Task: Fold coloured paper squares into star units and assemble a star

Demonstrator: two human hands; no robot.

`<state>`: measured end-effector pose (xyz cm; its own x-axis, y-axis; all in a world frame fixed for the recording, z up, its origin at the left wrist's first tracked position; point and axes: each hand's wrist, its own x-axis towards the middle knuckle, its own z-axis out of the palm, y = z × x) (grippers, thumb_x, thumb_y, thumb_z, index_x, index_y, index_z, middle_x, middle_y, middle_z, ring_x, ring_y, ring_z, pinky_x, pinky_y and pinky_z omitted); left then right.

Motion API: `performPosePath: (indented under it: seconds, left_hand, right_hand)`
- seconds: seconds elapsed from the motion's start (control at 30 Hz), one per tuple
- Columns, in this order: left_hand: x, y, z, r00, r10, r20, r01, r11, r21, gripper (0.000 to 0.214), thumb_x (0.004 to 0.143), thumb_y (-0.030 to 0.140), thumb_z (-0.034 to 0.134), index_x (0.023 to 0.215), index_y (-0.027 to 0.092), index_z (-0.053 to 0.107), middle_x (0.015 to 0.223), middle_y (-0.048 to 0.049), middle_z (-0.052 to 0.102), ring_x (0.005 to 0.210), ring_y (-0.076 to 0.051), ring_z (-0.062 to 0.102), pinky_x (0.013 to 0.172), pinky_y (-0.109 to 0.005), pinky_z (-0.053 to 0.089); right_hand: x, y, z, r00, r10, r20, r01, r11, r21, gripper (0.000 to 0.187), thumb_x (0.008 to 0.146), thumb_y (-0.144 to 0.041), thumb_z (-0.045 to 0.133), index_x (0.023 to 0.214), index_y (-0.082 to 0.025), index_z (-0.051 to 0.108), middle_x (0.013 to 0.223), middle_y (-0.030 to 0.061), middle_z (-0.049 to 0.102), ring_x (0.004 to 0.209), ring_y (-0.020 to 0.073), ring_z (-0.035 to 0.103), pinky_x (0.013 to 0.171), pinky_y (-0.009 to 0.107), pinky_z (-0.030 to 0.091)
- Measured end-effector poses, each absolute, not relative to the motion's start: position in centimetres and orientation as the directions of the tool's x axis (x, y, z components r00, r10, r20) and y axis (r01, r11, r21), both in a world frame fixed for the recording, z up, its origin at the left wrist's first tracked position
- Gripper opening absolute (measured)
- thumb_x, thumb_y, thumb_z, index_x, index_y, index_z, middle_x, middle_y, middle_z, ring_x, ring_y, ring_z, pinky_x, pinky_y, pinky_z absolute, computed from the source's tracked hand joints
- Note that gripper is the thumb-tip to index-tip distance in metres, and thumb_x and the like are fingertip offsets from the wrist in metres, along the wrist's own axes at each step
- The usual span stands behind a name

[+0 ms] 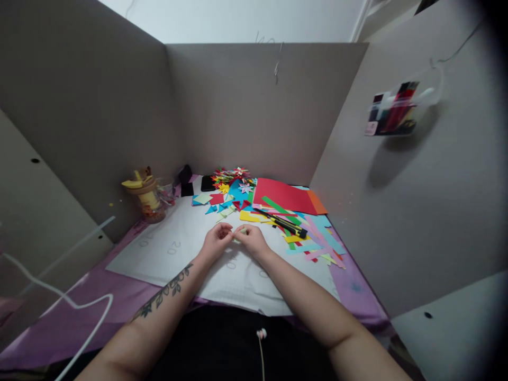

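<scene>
Over the white sheet (159,254), my left hand (216,241) and my right hand (253,241) meet with their fingertips together. A small pale green piece of paper (243,231) shows between the fingers of my right hand. My left hand pinches at its near end, though the fingers cover most of it. Just beyond my hands lie folded blue paper triangles (211,209), red folded pieces (241,205) and pale green ones (227,212). Past them is a pile of colourful folded-paper stars (232,175).
A black and yellow utility knife (288,225) lies among coloured paper strips (323,235) at right, before red paper sheets (283,196). At left stands a yellow-and-brown jar (147,198). Grey panels (254,106) enclose the table; a plastic holder (397,111) hangs on the right one.
</scene>
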<state>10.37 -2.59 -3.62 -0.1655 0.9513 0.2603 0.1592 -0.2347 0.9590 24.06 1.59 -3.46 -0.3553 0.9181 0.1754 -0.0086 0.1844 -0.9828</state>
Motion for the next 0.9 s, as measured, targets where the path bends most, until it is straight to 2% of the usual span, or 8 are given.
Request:
performPosePath:
  seconds: [0.2,0.37,0.43,0.53,0.6,0.7,0.9]
  left_hand:
    - [10.3,-2.5,-3.7,-0.199,0.944,0.264,0.197,-0.226,0.954,0.020,0.068,0.026,0.061,0.085,0.016,0.058,0.068,0.0012,0.059,0.060,-0.010,0.055,0.058,-0.022,0.043]
    - [9.9,-2.3,-3.5,-0.330,0.916,0.227,0.145,-0.188,0.971,0.022,0.066,0.030,0.063,0.083,0.016,0.057,0.069,0.0015,0.059,0.059,-0.010,0.055,0.057,-0.022,0.042]
    - [9.8,-2.2,-3.5,-0.385,0.896,0.222,0.106,-0.196,0.975,0.024,0.066,0.031,0.064,0.083,0.016,0.056,0.069,0.0018,0.059,0.059,-0.010,0.056,0.058,-0.022,0.043]
    - [9.7,-2.1,-3.5,-0.402,0.886,0.232,0.092,-0.213,0.973,0.025,0.066,0.031,0.065,0.083,0.017,0.054,0.068,0.0024,0.058,0.060,-0.010,0.056,0.059,-0.023,0.045]
    - [9.7,-2.1,-3.7,-0.387,0.889,0.243,0.103,-0.221,0.970,0.024,0.066,0.030,0.065,0.082,0.017,0.054,0.069,0.0024,0.059,0.060,-0.011,0.057,0.060,-0.023,0.046]
    - [9.6,-2.1,-4.0,-0.350,0.900,0.261,0.126,-0.231,0.965,0.024,0.067,0.030,0.065,0.085,0.017,0.055,0.073,0.0010,0.061,0.063,-0.011,0.058,0.062,-0.024,0.047]
    - [9.8,-2.2,-4.1,-0.318,0.898,0.304,0.162,-0.264,0.951,0.034,0.066,0.028,0.065,0.097,0.016,0.058,0.079,-0.0006,0.060,0.066,-0.011,0.057,0.064,-0.024,0.046]
  right_hand:
    - [25.1,3.0,-2.9,-0.291,0.935,0.203,-0.023,0.206,-0.978,0.017,0.065,-0.032,0.060,0.059,-0.015,0.061,0.056,-0.0018,0.053,0.053,0.0104,0.045,0.053,0.023,0.036]
    - [26.7,4.9,-2.7,-0.077,0.984,0.158,-0.122,0.148,-0.981,0.021,0.064,-0.036,0.060,0.063,-0.016,0.057,0.058,-0.0011,0.053,0.054,0.0106,0.046,0.053,0.022,0.037]
    - [26.4,4.6,-2.9,-0.130,0.980,0.151,-0.135,0.133,-0.982,0.024,0.065,-0.039,0.060,0.069,-0.017,0.057,0.062,-0.0014,0.053,0.055,0.0104,0.046,0.051,0.021,0.037]
    - [25.0,3.4,-3.1,-0.352,0.927,0.134,-0.098,0.106,-0.990,0.028,0.063,-0.040,0.064,0.080,-0.018,0.058,0.064,-0.0030,0.053,0.053,0.0099,0.045,0.047,0.020,0.034]
    - [24.2,2.7,-3.3,-0.429,0.893,0.138,-0.055,0.127,-0.990,0.023,0.064,-0.037,0.064,0.069,-0.017,0.056,0.056,-0.0049,0.049,0.049,0.0085,0.040,0.046,0.020,0.030]
    - [23.8,2.3,-3.5,-0.397,0.909,0.130,0.020,0.150,-0.989,0.025,0.065,-0.033,0.062,0.055,-0.017,0.046,0.047,-0.0068,0.041,0.045,0.0074,0.034,0.044,0.021,0.025]
    - [24.5,2.6,-3.4,-0.331,0.924,0.193,0.038,0.217,-0.975,0.022,0.064,-0.028,0.059,0.053,-0.017,0.043,0.048,-0.0071,0.038,0.046,0.0075,0.032,0.044,0.021,0.024]
